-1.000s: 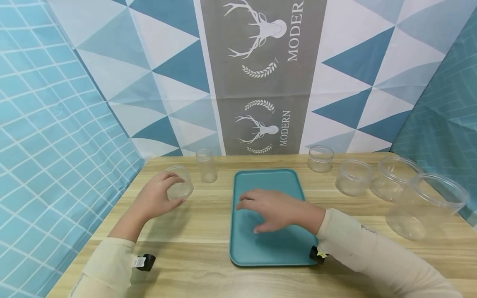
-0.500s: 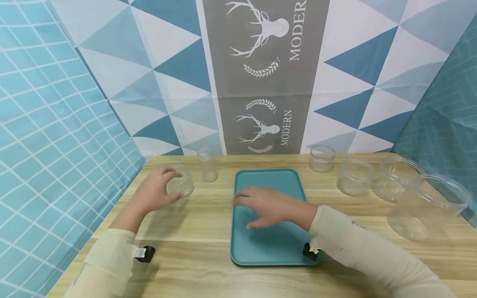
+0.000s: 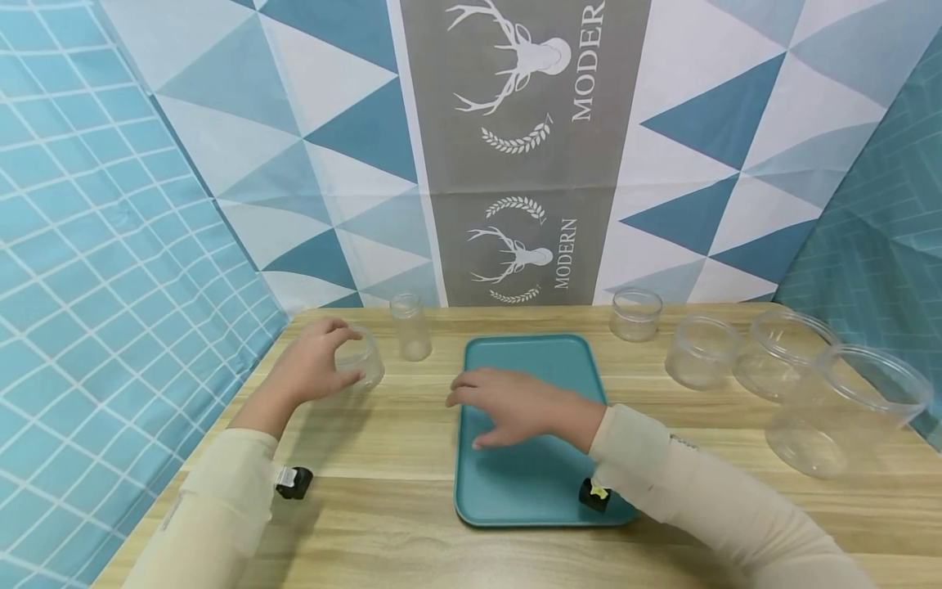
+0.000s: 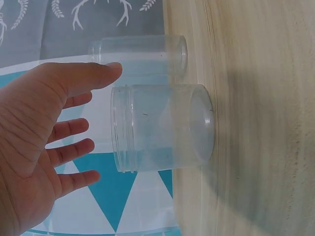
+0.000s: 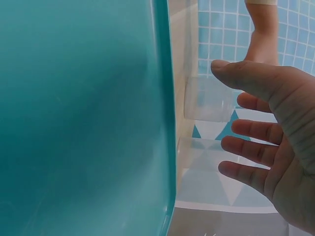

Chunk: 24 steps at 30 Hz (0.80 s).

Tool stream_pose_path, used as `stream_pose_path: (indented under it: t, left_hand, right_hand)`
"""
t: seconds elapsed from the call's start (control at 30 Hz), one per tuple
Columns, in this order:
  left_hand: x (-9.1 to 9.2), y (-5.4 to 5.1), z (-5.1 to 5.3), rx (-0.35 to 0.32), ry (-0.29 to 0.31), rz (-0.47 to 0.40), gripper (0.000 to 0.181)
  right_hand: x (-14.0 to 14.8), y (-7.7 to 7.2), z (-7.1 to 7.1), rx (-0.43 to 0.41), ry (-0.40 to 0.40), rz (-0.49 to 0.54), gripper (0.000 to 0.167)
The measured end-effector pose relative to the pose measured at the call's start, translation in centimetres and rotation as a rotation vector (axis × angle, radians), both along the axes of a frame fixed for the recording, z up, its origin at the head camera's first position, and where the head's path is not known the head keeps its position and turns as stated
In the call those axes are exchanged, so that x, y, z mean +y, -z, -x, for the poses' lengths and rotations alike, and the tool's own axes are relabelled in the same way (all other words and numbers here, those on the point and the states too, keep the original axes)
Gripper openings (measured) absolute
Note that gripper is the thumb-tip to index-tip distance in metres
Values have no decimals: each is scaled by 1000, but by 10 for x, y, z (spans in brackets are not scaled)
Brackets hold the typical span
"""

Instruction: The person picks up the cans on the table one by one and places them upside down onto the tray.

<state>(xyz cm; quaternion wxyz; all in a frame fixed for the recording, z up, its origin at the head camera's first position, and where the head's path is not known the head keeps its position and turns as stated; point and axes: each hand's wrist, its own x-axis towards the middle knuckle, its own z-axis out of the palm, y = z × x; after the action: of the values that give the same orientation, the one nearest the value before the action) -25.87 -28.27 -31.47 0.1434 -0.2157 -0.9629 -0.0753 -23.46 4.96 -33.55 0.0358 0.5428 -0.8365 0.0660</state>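
My left hand [image 3: 312,366] hovers just in front of a clear plastic jar [image 3: 366,360] at the table's back left. In the left wrist view the thumb and fingers are spread apart, and the jar [image 4: 160,128] stands beyond the fingertips with a visible gap. A slim clear jar [image 3: 412,329] is a little farther right. My right hand [image 3: 511,405] hangs over the left part of a teal tray [image 3: 545,499], its fingers parted and holding nothing. The tray [image 5: 88,123] fills much of the right wrist view, beside that hand.
Toward the right side stand a small clear jar [image 3: 636,316], a wider jar [image 3: 702,353], a larger jar [image 3: 780,356] and a big one [image 3: 839,417]. A patterned cloth [image 3: 353,123] backs the wooden table [image 3: 368,523].
My right hand has drifted left over the tray. The left hand has shifted slightly up and stays beside the jar. The jars and tray stay in place.
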Motion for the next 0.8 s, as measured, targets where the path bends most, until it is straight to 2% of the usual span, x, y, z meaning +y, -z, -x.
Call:
stream_pose_path:
  t: [0.3, 0.43, 0.6, 0.8]
  left_hand:
    - [1, 1, 13, -27, -5, 19, 52]
    - [0, 3, 20, -35, -6, 32, 59]
    - [2, 5, 28, -92, -47, 28, 71]
    - [3, 7, 34, -131, -93, 28, 76]
  right_hand:
    - [-11, 3, 5, -2, -5, 5, 56]
    - [-17, 2, 7, -3, -10, -5, 56]
    - [-25, 2, 10, -3, -11, -22, 56]
    - [-37, 3, 16, -8, -5, -43, 55]
